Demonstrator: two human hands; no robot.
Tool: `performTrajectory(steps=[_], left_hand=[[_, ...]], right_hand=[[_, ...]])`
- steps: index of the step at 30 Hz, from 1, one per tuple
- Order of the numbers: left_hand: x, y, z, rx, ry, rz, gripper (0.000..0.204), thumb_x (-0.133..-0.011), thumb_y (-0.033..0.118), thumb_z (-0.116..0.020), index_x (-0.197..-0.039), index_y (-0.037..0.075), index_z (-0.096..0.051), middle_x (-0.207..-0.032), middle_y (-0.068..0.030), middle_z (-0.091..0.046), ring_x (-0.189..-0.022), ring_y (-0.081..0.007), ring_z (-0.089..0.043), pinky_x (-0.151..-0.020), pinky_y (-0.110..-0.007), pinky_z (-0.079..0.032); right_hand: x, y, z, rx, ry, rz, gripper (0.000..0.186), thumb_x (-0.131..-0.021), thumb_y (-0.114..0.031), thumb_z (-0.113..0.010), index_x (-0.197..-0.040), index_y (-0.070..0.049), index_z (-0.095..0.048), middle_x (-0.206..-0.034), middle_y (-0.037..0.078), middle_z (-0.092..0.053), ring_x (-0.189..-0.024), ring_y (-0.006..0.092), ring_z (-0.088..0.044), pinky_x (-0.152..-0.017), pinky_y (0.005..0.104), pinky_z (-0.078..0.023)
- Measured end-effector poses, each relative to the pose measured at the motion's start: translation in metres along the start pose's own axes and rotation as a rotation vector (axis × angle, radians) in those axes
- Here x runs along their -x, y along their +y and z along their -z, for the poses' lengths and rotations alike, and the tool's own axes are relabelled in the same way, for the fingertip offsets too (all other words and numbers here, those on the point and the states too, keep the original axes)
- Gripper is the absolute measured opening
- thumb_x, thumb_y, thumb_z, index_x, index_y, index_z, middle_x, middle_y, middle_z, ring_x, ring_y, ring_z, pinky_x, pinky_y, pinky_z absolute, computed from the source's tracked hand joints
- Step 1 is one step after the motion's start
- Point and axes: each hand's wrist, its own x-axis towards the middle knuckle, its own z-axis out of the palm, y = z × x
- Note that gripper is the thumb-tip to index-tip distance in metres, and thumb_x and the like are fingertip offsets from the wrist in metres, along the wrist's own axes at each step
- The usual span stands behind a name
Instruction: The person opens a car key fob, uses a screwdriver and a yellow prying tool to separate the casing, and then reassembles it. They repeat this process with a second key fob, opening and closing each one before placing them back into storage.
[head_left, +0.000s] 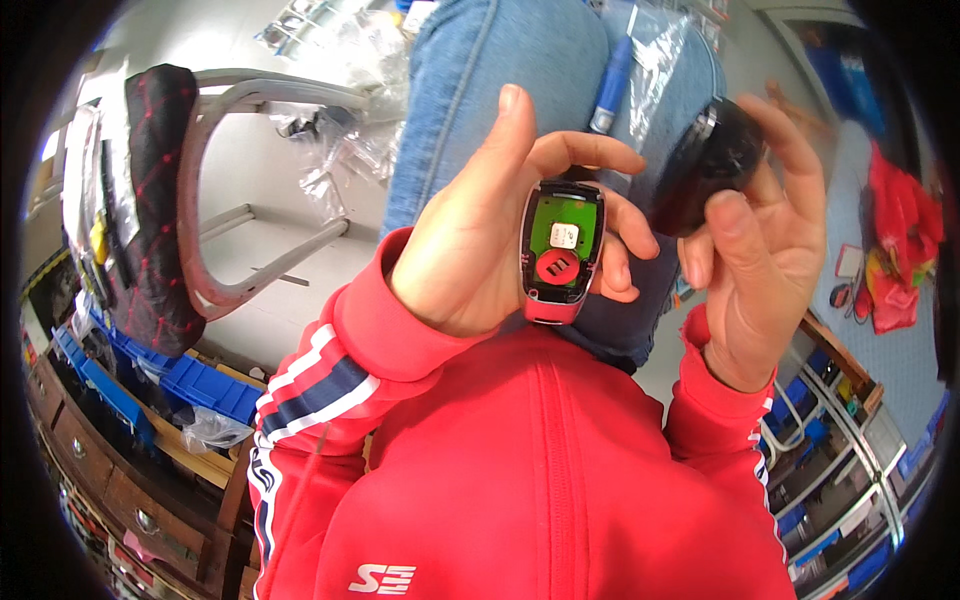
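The person wears a bright red, long-sleeved jacket (pixel 460 480) of smooth fabric, with a matching red zip seam (pixel 553 450) down the front. A white blocky emblem (pixel 382 579) sits near its lower left edge. The left sleeve (pixel 335 440) carries slanting bands (pixel 318 393) of white and navy above a plain red cuff (pixel 385 315); white and dark trim (pixel 766 450) edges the right sleeve. Faded blue denim jeans (pixel 500 85) show a stitched side seam.

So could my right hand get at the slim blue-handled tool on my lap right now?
Probably not without being freed first: the right hand holds a glossy black rounded shell. Otherwise the slim blue-handled tool lies close and looks uncovered.
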Motion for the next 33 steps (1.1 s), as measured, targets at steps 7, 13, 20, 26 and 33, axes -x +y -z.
performTrajectory(steps=[7,13,20,26,33], left_hand=[[-0.007,-0.013,0.004,0.186,0.045,0.089,0.073,-0.085,0.059,-0.027,-0.122,-0.003,-0.034,-0.106,-0.018,-0.053,-0.09,-0.0285,-0.056,-0.079,-0.045,-0.048],[-0.017,-0.02,0.01,0.465,-0.103,-0.044,0.061,-0.089,0.049,-0.032,-0.118,-0.004,-0.039,-0.105,-0.0179,-0.053,-0.101,-0.0311,-0.052,-0.086,-0.047,-0.044],[-0.018,-0.013,0.008,0.388,-0.167,-0.244,0.044,-0.093,0.036,-0.031,-0.115,0.0,-0.043,-0.107,-0.0156,-0.054,-0.102,-0.0299,-0.052,-0.097,-0.045,-0.035],[-0.024,-0.01,-0.004,0.275,-0.213,-0.259,0.052,-0.092,0.043,-0.027,-0.119,-0.001,-0.039,-0.108,-0.018,-0.052,-0.106,-0.0344,-0.049,-0.094,-0.044,-0.038],[-0.02,-0.006,-0.022,-0.214,-0.09,-0.263,0.072,-0.086,0.059,-0.019,-0.122,-0.002,-0.034,-0.108,-0.0234,-0.051,-0.102,-0.0336,-0.052,-0.089,-0.04,-0.042]], right_hand=[[0.006,0.01,-0.003,-0.02,-0.031,0.016,0.047,-0.082,-0.01,-0.055,-0.123,0.004,-0.038,-0.101,0.011,-0.057,-0.071,0.0071,-0.052,-0.056,0.0164,-0.039],[0.025,0.025,0.008,-0.113,0.08,0.059,0.048,-0.084,-0.013,-0.052,-0.127,0.001,-0.034,-0.091,0.007,-0.048,-0.083,0.0141,-0.047,-0.083,0.0291,-0.037],[0.055,0.022,0.005,-0.211,-0.023,0.011,0.055,-0.076,-0.022,-0.064,-0.121,-0.006,-0.038,-0.073,0.004,-0.05,-0.072,0.0164,-0.047,-0.087,0.0394,-0.039],[0.053,0.036,0.0,-0.309,-0.16,0.027,0.051,-0.068,0.004,-0.066,-0.114,0.003,-0.041,-0.107,0.015,-0.052,-0.093,0.0189,-0.054,-0.084,0.03,-0.044],[0.047,0.038,-0.001,-0.288,-0.142,0.083,0.048,-0.07,0.007,-0.064,-0.112,0.003,-0.043,-0.113,0.015,-0.052,-0.096,0.0185,-0.056,-0.084,0.0292,-0.043]])
